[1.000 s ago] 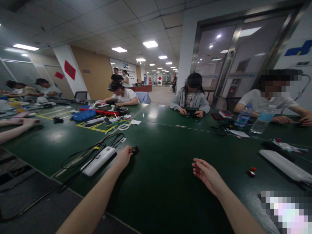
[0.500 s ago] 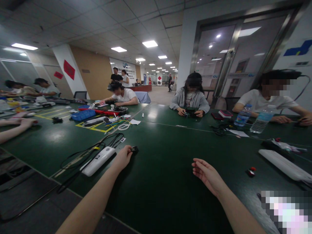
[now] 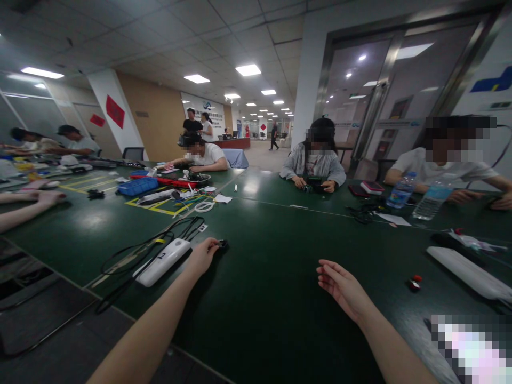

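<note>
My left hand (image 3: 203, 256) reaches over the green table (image 3: 272, 304), its thumb and fingers pinched on a small dark object (image 3: 223, 244). That object lies at the tabletop, and its kind is too small to make out. Just left of the hand is a white power bank-like case (image 3: 163, 262) marked with a 2, with black cables (image 3: 176, 229) behind it. My right hand (image 3: 342, 285) is held over the table with the palm turned inward, fingers loosely curved and nothing in them. Farther right sits a small red and dark item (image 3: 415, 282).
A blue basket (image 3: 138, 186) and tangled wires stand at the left back. Two water bottles (image 3: 434, 197) and a second white case (image 3: 466, 272) are on the right. A blurred-out screen (image 3: 472, 346) lies near the front right. Co-workers sit around the table.
Both hands keep nearly the same place and pose. The camera view has shifted very slightly, and a person walking far back has moved a little to the left.
</note>
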`<move>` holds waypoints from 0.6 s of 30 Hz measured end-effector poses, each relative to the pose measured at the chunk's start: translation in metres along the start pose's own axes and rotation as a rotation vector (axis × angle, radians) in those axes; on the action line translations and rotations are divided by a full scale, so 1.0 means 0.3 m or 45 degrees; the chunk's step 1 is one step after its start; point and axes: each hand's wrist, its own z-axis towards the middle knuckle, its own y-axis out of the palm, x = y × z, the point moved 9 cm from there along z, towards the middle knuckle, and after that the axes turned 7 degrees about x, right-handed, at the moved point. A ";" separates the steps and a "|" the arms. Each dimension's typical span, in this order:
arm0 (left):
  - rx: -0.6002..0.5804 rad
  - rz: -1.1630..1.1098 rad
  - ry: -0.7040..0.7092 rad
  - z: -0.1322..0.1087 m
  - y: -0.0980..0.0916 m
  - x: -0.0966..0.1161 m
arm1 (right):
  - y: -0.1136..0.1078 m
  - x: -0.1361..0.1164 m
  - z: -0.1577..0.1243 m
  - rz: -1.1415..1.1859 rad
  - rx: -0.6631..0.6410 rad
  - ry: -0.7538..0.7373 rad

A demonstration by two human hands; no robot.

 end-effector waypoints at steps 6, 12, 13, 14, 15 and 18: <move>0.004 -0.023 -0.021 0.013 0.023 -0.025 | 0.005 -0.003 -0.002 0.012 -0.006 0.007; -0.014 -0.008 -0.013 0.019 0.034 -0.029 | 0.003 -0.002 -0.003 0.011 -0.001 0.011; -0.017 -0.004 -0.014 0.019 0.033 -0.027 | 0.004 -0.002 -0.003 0.009 -0.006 0.009; -0.019 0.001 -0.020 0.019 0.032 -0.026 | 0.005 -0.003 -0.004 0.005 -0.011 0.007; -0.020 0.006 -0.028 0.018 0.030 -0.025 | 0.006 -0.004 -0.005 0.000 -0.014 0.007; -0.025 0.022 -0.049 0.017 0.025 -0.019 | 0.008 -0.008 -0.010 -0.012 0.003 0.014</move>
